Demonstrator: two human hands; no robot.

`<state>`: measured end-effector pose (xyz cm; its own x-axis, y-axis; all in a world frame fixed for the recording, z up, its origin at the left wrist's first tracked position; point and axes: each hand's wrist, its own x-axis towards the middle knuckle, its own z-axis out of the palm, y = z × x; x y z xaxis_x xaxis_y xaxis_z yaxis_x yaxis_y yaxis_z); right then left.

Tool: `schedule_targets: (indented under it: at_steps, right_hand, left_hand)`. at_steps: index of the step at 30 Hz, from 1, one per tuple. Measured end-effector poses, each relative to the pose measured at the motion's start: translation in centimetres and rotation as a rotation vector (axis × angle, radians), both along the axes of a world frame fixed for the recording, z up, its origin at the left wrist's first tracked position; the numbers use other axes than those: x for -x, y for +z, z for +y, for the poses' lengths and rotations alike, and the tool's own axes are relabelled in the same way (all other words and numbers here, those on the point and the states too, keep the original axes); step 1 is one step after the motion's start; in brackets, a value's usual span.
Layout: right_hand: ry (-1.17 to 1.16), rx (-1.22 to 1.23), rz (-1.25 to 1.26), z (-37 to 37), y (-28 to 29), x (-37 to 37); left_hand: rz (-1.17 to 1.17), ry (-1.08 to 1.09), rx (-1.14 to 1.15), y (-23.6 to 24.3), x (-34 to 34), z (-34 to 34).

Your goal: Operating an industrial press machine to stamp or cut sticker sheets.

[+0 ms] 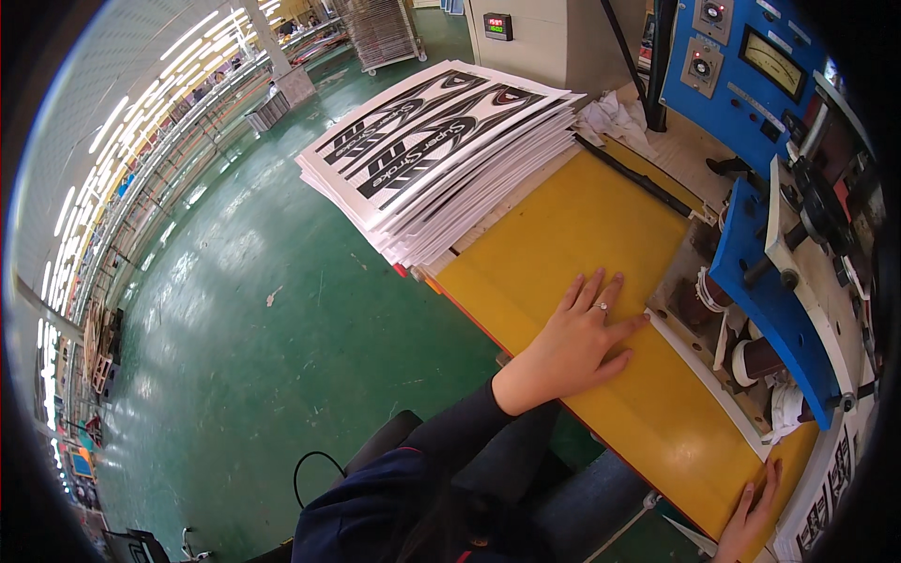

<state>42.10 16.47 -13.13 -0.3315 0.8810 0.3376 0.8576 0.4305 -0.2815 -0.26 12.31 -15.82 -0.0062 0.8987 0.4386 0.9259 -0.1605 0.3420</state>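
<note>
My left hand (574,345) lies flat on a yellow work board (563,235), fingers spread, a ring on one of them. Its fingertips come close to the upper end of a pale straight strip (709,380) along the foot of a press. Near the strip's lower end, my right hand (749,516) rests at the board's edge with its fingers stretched out; the picture's edge cuts off part of it. Neither hand visibly holds anything. The press has a blue curved plate (774,296) and a metal base beneath it.
A thick stack of black-and-white printed sheets (422,141) stands at the board's far left end. More printed sheets (826,497) lie at the right. Behind are a blue control panel (741,89) with dials and a beige cabinet (535,42). Green floor (244,310) stretches left.
</note>
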Motion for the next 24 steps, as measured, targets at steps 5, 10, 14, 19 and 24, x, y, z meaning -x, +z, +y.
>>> schedule_targets:
  at_steps: [5, 10, 14, 19, 24]
  right_hand:
    - [-0.156, 0.171, -0.007, 0.3, -0.6, -0.8]
    - [0.005, 0.038, 0.025, 0.1, -0.2, -0.1]
    - [-0.083, 0.078, 0.062, 0.9, -2.9, -2.2]
    - [-0.124, 0.133, 0.019, 0.7, -2.8, -1.8]
    - [-0.073, 0.111, 0.102, 0.4, -2.6, -1.4]
  left_hand:
    - [-0.002, 0.004, -0.008, 0.2, 0.0, -0.1]
    - [0.005, 0.007, -0.013, 0.0, 0.1, -0.1]
    - [0.001, 0.006, -0.016, -0.2, 0.1, -0.1]
    - [0.006, 0.007, -0.015, -0.3, 0.1, -0.1]
    - [-0.005, -0.002, -0.008, -0.3, 0.3, -0.1]
